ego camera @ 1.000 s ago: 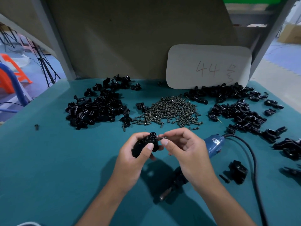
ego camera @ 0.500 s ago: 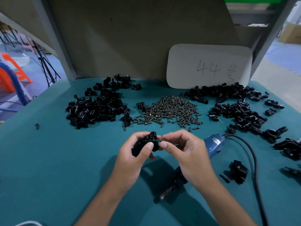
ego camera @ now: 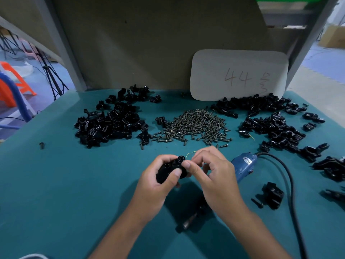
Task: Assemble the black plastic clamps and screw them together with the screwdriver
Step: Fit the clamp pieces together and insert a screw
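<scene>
Here, the left hand (ego camera: 158,186) grips a black clamp (ego camera: 170,170) above the desk (ego camera: 65,193); the right hand (ego camera: 214,178) pinches at its top, contents unclear.

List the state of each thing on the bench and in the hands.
Left hand: grips the clamp.
Clamp: held above the table.
Right hand: fingers pinched at the clamp's top.
Electric screwdriver: lying on the table, unheld.
Screws: loose pile.

A single head-worn wide-angle view looks forward and down, close over the teal table (ego camera: 56,184), reaching to the back panel (ego camera: 149,43) behind it.
</scene>
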Demonstrator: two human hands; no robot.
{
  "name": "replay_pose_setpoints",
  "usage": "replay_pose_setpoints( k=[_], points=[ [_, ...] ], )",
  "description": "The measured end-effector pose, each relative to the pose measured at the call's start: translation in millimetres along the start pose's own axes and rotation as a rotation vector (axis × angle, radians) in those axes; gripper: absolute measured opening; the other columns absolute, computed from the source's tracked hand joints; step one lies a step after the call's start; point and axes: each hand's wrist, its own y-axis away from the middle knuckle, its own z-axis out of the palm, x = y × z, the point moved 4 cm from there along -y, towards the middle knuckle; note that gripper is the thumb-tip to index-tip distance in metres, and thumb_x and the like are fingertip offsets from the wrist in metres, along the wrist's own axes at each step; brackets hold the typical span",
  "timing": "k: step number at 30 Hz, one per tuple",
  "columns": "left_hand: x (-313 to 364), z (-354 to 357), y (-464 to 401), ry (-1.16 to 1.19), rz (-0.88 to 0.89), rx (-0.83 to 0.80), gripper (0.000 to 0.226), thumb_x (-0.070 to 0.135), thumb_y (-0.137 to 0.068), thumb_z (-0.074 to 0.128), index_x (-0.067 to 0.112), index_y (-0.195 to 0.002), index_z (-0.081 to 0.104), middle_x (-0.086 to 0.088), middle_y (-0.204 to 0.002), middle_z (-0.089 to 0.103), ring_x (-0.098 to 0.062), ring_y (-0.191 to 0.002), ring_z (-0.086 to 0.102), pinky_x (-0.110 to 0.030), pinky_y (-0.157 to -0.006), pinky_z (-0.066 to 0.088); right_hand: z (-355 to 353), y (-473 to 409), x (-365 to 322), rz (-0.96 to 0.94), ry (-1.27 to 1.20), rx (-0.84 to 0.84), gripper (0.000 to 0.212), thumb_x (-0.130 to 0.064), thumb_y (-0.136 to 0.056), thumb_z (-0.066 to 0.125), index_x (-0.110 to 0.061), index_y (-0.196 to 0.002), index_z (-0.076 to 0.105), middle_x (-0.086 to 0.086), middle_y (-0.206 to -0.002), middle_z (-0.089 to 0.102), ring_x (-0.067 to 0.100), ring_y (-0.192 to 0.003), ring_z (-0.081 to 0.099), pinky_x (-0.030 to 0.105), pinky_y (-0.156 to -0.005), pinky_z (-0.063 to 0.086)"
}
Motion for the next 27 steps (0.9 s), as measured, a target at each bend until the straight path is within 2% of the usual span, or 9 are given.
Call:
replay_pose_setpoints(
  k=[3, 5, 7, 10, 12, 16, 20, 24, 27],
  points=[
    [-2.7, 1.7, 0.9, -0.064, 0.007, -0.02, 0.023, 0.043, -0.084, 0.066, 0.035, -0.106, 0.067, 0.004, -0.096, 0.072, -0.016, -0.078, 0.069, -0.025, -0.072, 0.056, 3.8, 0.5, 3.9, -0.048, 0.149, -0.061, 0.047, -0.053, -0.101, 0.047, -0.017, -0.074, 0.058, -0.009, -0.082, 0.052, 0.012, -0.081, 0.054, 0.023, -0.072, 0.042],
    [-4.5, 1.3, 0.2, -0.081, 0.007, -0.014, 0.024, 0.044, -0.084, 0.066, 0.035, -0.107, 0.066, 0.004, -0.097, 0.072, -0.015, -0.078, 0.069, -0.028, -0.075, 0.057, 4.4, 0.9, 5.4, -0.021, 0.185, -0.136, 0.048, -0.056, -0.104, 0.035, -0.022, -0.079, 0.058, -0.011, -0.085, 0.051, 0.01, -0.085, 0.054, 0.028, -0.075, 0.043],
    [-4.9, -0.6, -1.7, -0.062, 0.0, 0.012, 0.024, 0.044, -0.084, 0.067, 0.035, -0.106, 0.066, 0.005, -0.098, 0.073, -0.013, -0.079, 0.069, -0.026, -0.073, 0.057, 1.8, 1.5, 5.7, -0.024, 0.22, -0.201, 0.04, -0.057, -0.105, 0.029, -0.031, -0.088, 0.054, -0.016, -0.092, 0.05, 0.009, -0.094, 0.053, 0.026, -0.079, 0.042],
    [-4.2, -4.6, -5.1, -0.026, -0.007, 0.043, 0.023, 0.043, -0.083, 0.067, 0.034, -0.105, 0.068, 0.002, -0.099, 0.073, -0.015, -0.082, 0.07, -0.03, -0.071, 0.059, 0.0, 1.8, 4.4, -0.06, 0.266, -0.306, 0.013, -0.05, -0.103, 0.035, -0.042, -0.103, 0.045, -0.027, -0.103, 0.046, 0.002, -0.104, 0.048, 0.015, -0.085, 0.036],
    [-3.8, -5.3, -4.7, -0.026, -0.006, 0.041, 0.022, 0.043, -0.083, 0.067, 0.036, -0.104, 0.068, 0.004, -0.098, 0.073, -0.012, -0.082, 0.069, -0.026, -0.071, 0.057, 1.0, 1.3, 3.4, -0.059, 0.238, -0.35, 0.006, -0.044, -0.103, 0.039, -0.043, -0.104, 0.045, -0.028, -0.103, 0.046, -0.001, -0.103, 0.048, 0.012, -0.083, 0.035],
    [-2.9, -0.6, -2.2, -0.024, -0.018, 0.008, 0.022, 0.042, -0.083, 0.067, 0.036, -0.105, 0.068, 0.007, -0.096, 0.072, -0.01, -0.081, 0.069, -0.02, -0.071, 0.055, 0.4, 2.3, 0.9, -0.102, 0.276, -0.373, 0.007, -0.039, -0.102, 0.038, -0.038, -0.103, 0.044, -0.025, -0.099, 0.045, 0.001, -0.097, 0.047, 0.021, -0.077, 0.04],
    [-4.9, -2.9, -3.4, 0.023, -0.037, 0.04, 0.034, 0.041, -0.082, 0.068, 0.02, -0.109, 0.067, 0.002, -0.097, 0.072, -0.016, -0.084, 0.068, -0.029, -0.071, 0.057, -2.8, 3.6, 2.2, -0.084, 0.267, -0.344, 0.006, -0.052, -0.101, 0.039, -0.047, -0.104, 0.041, -0.034, -0.102, 0.047, -0.004, -0.098, 0.05, 0.011, -0.08, 0.039],
    [-4.1, -3.1, -2.1, 0.023, -0.027, 0.025, 0.037, 0.04, -0.083, 0.068, 0.015, -0.111, 0.065, 0.001, -0.097, 0.073, -0.016, -0.084, 0.069, -0.026, -0.071, 0.057, -1.6, 1.2, 7.1, -0.026, 0.233, -0.323, 0.018, -0.056, -0.102, 0.037, -0.042, -0.099, 0.048, -0.022, -0.097, 0.055, 0.002, -0.098, 0.055, 0.022, -0.075, 0.045],
    [-3.4, -1.3, -1.0, 0.025, -0.015, 0.025, 0.036, 0.039, -0.082, 0.067, 0.017, -0.11, 0.065, -0.001, -0.098, 0.073, -0.015, -0.085, 0.069, -0.023, -0.071, 0.056, 1.4, 2.3, 4.5, -0.071, 0.239, -0.317, 0.028, -0.052, -0.108, 0.03, -0.035, -0.091, 0.045, -0.017, -0.091, 0.05, 0.006, -0.092, 0.052, 0.028, -0.077, 0.043]
  ],
)
